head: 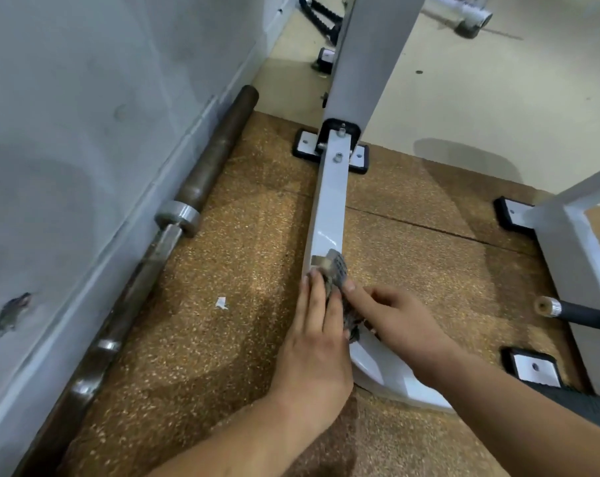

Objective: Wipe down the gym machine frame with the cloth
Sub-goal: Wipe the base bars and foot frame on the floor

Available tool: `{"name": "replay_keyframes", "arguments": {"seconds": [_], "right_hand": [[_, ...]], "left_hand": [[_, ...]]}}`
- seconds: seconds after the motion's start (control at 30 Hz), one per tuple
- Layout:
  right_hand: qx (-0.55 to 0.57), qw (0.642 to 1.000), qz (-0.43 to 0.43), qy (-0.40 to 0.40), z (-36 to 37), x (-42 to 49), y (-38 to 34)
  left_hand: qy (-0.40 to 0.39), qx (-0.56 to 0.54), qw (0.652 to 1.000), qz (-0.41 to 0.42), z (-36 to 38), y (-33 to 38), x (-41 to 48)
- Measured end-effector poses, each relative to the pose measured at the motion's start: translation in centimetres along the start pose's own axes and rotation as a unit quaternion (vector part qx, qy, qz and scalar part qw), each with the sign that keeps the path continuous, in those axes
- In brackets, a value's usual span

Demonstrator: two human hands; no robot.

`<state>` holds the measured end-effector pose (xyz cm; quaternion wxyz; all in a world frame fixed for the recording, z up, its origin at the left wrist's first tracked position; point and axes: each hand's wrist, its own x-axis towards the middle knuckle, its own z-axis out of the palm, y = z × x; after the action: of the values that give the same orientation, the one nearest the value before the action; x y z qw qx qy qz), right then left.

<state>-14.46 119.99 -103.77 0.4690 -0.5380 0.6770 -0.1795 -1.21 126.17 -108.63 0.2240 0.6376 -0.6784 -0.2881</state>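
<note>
left hand presses straight fingers on cloth over frame bar; right hand pinches cloth

Soft, even indoor light was moderately bright. A white glare patch sat on the glossy frame rail just beyond the cloth, which was blurred. Faint broad shadows lay on the brown mat at near left and on the pale floor at far right. Wide-angle distortion bowed the wall and barbell at left. Detail was soft throughout.
</note>
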Motion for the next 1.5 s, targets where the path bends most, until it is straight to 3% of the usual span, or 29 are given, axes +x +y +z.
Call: {"name": "replay_keyframes", "arguments": {"seconds": [0.13,0.23,0.37,0.43,0.57,0.67,0.77,0.87,0.97,1.13,1.2,1.3,1.37,1.43,1.5], "right_hand": [[0.056,0.996,0.056,0.04,1.1,1.4,-0.6],[0.013,0.996,0.062,0.067,1.8,2.0,-0.7],[0.026,0.996,0.054,0.068,1.8,2.1,-1.3],[0.029,0.996,0.038,0.078,1.5,2.2,-1.7],[-0.204,0.965,-0.099,0.13,0.7,1.6,-2.1],[-0.152,0.987,-0.05,0.009,0.4,1.5,-2.4],[-0.123,0.991,-0.046,-0.002,0.3,1.7,-2.5],[-0.045,0.997,-0.052,0.018,0.3,1.7,-2.7],[0.04,0.999,-0.027,0.004,-0.3,1.6,-3.7],[0.12,0.97,0.043,-0.207,-1.7,0.2,-6.3],[0.16,0.957,0.044,-0.238,-1.5,-0.2,-7.2],[0.192,0.962,0.043,-0.189,-0.7,0.8,-7.2],[0.121,0.985,0.018,-0.123,-0.1,1.7,-6.5],[-0.045,0.998,-0.031,-0.044,0.0,2.3,-5.4],[-0.142,0.988,-0.049,0.018,0.0,2.8,-4.2]], "left_hand": [[0.029,-0.069,0.997,0.035,-0.7,-0.6,-0.7],[0.1,-0.094,0.988,0.069,-1.5,-1.9,-0.8],[0.132,-0.22,0.964,-0.068,-2.8,-2.6,0.1],[0.105,-0.263,0.947,-0.149,-3.1,-2.8,0.9],[0.037,-0.331,0.92,-0.208,-3.2,-3.0,1.3],[0.077,-0.24,0.957,-0.146,-4.4,-2.8,0.9],[0.148,-0.077,0.986,0.009,-5.4,-2.2,0.5],[0.14,-0.082,0.983,0.08,-5.4,-1.3,0.0],[0.156,-0.098,0.978,0.1,-5.2,0.0,-0.5],[0.141,-0.162,0.971,0.099,-5.4,2.3,-0.7],[0.156,-0.143,0.97,0.117,-5.7,2.3,-0.9],[0.194,-0.158,0.963,0.095,-6.4,1.2,-1.0],[0.194,-0.128,0.971,0.05,-6.5,0.0,-0.9],[0.124,-0.059,0.99,0.014,-5.8,-0.8,-0.8],[0.02,-0.03,0.999,-0.002,-4.1,-1.3,-0.8]]}}
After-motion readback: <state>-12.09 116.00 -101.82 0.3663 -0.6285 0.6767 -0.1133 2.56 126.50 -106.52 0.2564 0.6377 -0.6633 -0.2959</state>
